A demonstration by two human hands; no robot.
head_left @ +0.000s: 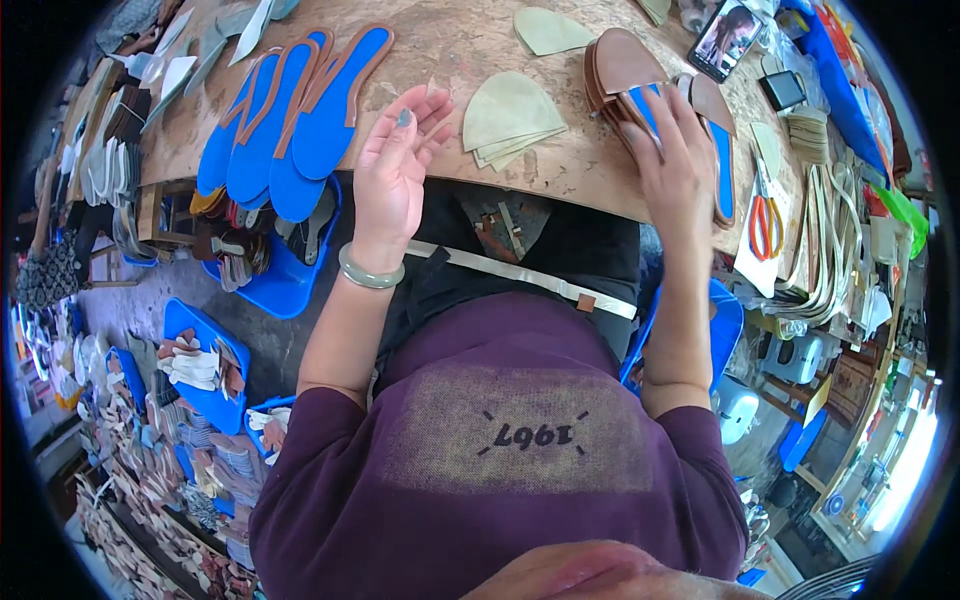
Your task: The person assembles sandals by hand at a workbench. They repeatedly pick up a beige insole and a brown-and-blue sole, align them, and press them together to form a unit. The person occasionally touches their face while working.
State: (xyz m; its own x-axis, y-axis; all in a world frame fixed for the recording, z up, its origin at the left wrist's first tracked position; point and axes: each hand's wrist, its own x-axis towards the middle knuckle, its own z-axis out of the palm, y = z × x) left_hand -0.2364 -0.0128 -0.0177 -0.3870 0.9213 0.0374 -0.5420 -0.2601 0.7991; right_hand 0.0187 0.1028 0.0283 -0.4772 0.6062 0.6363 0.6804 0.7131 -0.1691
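1. A wooden workbench (440,45) curves across the top, facing a seated person in a purple shirt (540,345). Judging by the separate groups on it, the work is partway through.
2. To the left lies a fan of overlapping blue insoles (312,160) with brown edging around one end. No toe covers show on them, so this group appears to be the less advanced one.
3. To the right, beneath the right hand, is a pile of capped insoles (625,62): blue soles with brown covers over their toe ends. Covering seems done on those that show. Overlap hides the full count, and whether the covers are fastened cannot be told.
4. The hands are well apart. The right hand (677,165) lies over the capped pile, fingers reaching onto a blue sole; its thumb is hidden, so whether it grips cannot be told.
5. The left hand (395,150) is raised at the bench edge, palm up, fingers loosely curled, with nothing visibly held.
6. Between the hands sits a small stack of pale green half-rounds (512,105), untouched. They look like pieces left to use, though that is a judgement.
7. Smallest, at far right, are orange-handled scissors (766,225), lying unused.
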